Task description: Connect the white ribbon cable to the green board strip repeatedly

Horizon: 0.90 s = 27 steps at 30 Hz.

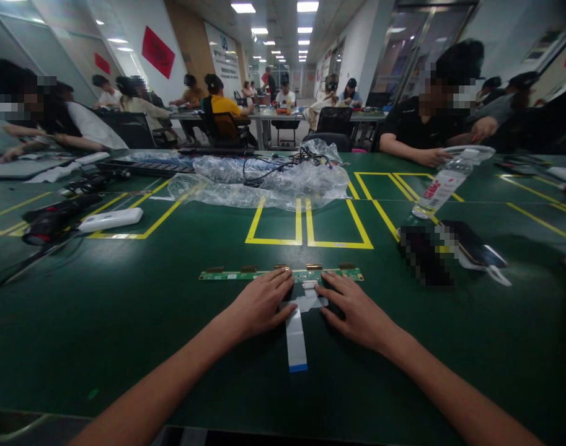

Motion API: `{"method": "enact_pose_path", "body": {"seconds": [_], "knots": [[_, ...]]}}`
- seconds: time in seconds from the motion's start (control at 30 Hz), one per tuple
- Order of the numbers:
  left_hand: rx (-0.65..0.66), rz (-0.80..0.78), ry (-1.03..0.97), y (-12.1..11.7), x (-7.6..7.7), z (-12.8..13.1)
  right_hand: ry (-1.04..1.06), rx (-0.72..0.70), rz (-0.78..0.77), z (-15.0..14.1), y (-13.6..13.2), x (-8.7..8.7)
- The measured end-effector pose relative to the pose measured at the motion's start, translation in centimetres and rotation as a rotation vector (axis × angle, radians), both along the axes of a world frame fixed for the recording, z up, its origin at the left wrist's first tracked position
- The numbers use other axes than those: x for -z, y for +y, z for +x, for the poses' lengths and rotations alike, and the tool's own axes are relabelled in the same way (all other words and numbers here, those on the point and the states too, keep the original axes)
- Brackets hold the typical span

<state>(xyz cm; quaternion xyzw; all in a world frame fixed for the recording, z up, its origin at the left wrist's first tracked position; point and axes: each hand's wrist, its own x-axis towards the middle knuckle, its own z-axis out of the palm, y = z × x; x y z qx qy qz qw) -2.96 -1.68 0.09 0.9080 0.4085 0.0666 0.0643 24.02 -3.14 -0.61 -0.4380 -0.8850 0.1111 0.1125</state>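
A long, narrow green circuit board [231,276] lies crosswise on the green table, with several brown tabs along its far edge. From its middle a white flat ribbon cable [296,341] runs toward me and ends in a blue tip. My left hand [266,300] rests flat with its fingertips on the board and its thumb at the ribbon cable. On the other side of the cable, my right hand [352,306] lies with fingers spread, the fingertips at the board's near edge by the white connector [309,285]. Neither hand grips anything.
Clear plastic wrap [273,179] with black cables lies across the far side. At the right stand a water bottle [443,186] and a phone [475,243]. A white device [110,220] and a black tool [54,220] lie left. Seated people surround the table.
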Motion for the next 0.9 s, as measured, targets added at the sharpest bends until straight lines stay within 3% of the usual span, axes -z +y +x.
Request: {"method": "enact_pose_path", "body": {"seconds": [0.23, 0.9], "knots": [[0.050, 0.065, 0.043, -0.44, 0.21, 0.20, 0.007, -0.008, -0.006, 0.05, 0.12, 0.11], [0.023, 0.084, 0.076, -0.71, 0.42, 0.57, 0.047, -0.007, 0.004, 0.40, 0.27, 0.47]]}}
